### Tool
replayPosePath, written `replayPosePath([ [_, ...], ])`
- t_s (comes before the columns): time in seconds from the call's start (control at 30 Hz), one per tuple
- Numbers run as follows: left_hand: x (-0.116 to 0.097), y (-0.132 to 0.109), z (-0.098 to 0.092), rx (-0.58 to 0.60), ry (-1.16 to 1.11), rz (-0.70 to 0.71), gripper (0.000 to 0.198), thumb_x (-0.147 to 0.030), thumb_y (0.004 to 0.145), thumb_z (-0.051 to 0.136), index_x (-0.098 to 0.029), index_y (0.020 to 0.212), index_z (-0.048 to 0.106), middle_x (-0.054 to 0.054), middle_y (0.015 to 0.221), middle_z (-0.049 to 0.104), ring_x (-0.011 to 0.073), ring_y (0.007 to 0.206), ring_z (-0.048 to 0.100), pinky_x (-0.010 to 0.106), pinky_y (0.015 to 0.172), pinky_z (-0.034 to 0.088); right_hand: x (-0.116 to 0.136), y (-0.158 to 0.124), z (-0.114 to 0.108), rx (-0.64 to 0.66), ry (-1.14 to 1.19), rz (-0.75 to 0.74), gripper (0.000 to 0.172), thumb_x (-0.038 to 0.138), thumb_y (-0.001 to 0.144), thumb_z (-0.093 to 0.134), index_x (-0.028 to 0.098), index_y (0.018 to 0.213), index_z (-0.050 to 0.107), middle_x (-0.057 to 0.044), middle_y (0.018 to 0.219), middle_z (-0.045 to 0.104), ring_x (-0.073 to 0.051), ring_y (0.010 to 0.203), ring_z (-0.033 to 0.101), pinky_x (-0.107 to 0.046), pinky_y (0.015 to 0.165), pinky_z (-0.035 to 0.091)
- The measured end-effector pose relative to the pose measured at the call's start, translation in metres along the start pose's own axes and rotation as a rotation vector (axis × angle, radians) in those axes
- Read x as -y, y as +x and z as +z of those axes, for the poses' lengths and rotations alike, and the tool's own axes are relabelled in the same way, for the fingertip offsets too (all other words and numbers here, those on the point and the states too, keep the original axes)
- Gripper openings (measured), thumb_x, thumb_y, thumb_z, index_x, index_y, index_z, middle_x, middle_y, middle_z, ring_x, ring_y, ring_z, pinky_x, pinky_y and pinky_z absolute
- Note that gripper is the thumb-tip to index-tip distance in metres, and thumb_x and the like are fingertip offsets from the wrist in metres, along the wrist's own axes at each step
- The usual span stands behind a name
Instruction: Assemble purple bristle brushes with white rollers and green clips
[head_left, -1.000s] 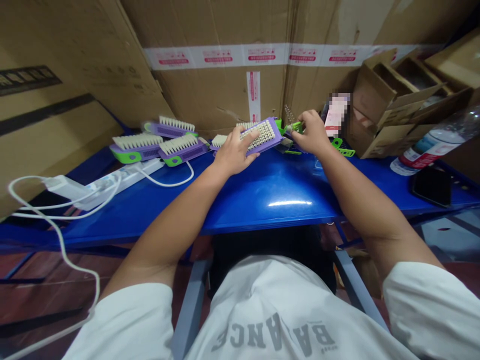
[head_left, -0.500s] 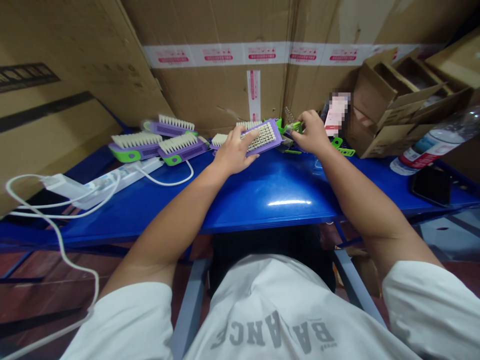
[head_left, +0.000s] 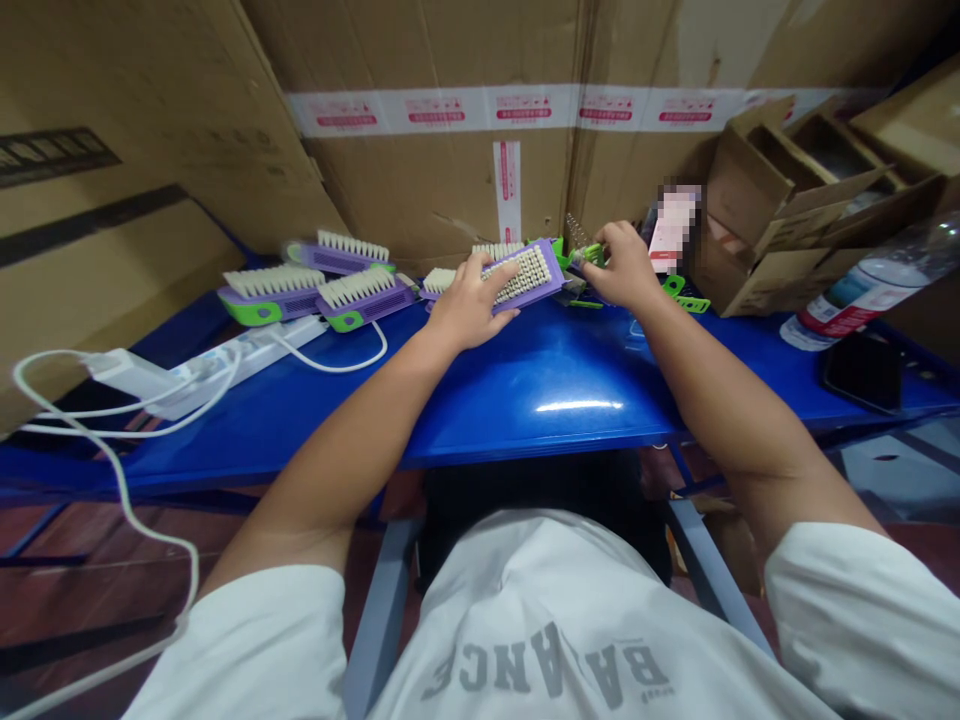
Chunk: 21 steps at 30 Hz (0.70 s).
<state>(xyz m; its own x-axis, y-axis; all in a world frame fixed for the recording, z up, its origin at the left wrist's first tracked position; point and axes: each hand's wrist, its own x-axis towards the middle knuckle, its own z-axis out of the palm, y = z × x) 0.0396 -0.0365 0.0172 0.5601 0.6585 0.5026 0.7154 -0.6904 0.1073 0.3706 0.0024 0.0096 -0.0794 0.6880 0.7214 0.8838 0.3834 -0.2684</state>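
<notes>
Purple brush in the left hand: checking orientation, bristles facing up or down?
Up: the purple brush shows its white bristle tufts to the camera, in the left hand.

near middle of the desk (head_left: 555, 390) is bare, open for passing. a held brush (head_left: 529, 270) blocks the back centre before a cardboard wall (head_left: 442, 190). loose brushes (head_left: 315, 285) and a power strip (head_left: 225, 360) crowd the left; boxes (head_left: 787, 220), bottle (head_left: 840, 300) and phone (head_left: 862, 372) the right.
</notes>
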Motion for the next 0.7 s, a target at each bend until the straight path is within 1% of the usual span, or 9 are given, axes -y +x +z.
replayPosePath([
  [0.13,0.0026,0.0001,0.0017,-0.03,-0.013,0.014,0.075,-0.031,0.096,0.085,-0.03,0.164,0.052,0.017,0.163,0.05,0.041,0.15,0.058,0.062,0.128,0.052,0.0019,0.0008,-0.0022,0.004,-0.015,0.019,0.029,0.042,0.095,0.084,0.027,0.106,0.062,-0.015,0.12,0.071,-0.04,0.12,0.067,-0.064,0.111,0.056],
  [0.27,0.005,0.0002,0.0036,-0.046,-0.019,0.029,0.072,-0.033,0.097,0.085,-0.031,0.162,0.055,0.016,0.163,0.051,0.041,0.15,0.058,0.062,0.129,0.051,0.0027,0.0017,-0.0041,0.013,-0.016,0.025,0.028,0.042,0.095,0.083,0.027,0.106,0.062,-0.016,0.12,0.072,-0.041,0.12,0.068,-0.064,0.111,0.057],
  [0.4,0.006,0.0001,0.0061,-0.055,-0.024,0.04,0.071,-0.032,0.097,0.085,-0.032,0.161,0.055,0.015,0.163,0.053,0.0407,0.151,0.058,0.062,0.13,0.051,0.0047,0.0015,-0.0051,0.035,-0.032,0.036,0.027,0.041,0.096,0.082,0.027,0.108,0.063,-0.016,0.121,0.073,-0.042,0.122,0.068,-0.065,0.113,0.057],
  [0.57,0.0072,-0.0001,0.0072,-0.066,-0.022,0.032,0.072,-0.03,0.094,0.087,-0.032,0.158,0.055,0.016,0.163,0.052,0.041,0.15,0.059,0.062,0.129,0.052,0.0063,0.001,-0.0042,0.008,-0.034,0.038,0.026,0.039,0.095,0.083,0.028,0.106,0.062,-0.015,0.118,0.074,-0.041,0.119,0.069,-0.066,0.112,0.058],
  [0.7,0.0078,-0.0003,0.0058,-0.083,-0.032,0.036,0.072,-0.028,0.093,0.086,-0.032,0.158,0.054,0.015,0.161,0.053,0.0409,0.151,0.058,0.062,0.129,0.052,0.0059,0.0013,-0.0041,0.005,-0.033,0.044,0.026,0.039,0.095,0.082,0.028,0.108,0.062,-0.015,0.118,0.074,-0.042,0.12,0.069,-0.066,0.113,0.057],
])
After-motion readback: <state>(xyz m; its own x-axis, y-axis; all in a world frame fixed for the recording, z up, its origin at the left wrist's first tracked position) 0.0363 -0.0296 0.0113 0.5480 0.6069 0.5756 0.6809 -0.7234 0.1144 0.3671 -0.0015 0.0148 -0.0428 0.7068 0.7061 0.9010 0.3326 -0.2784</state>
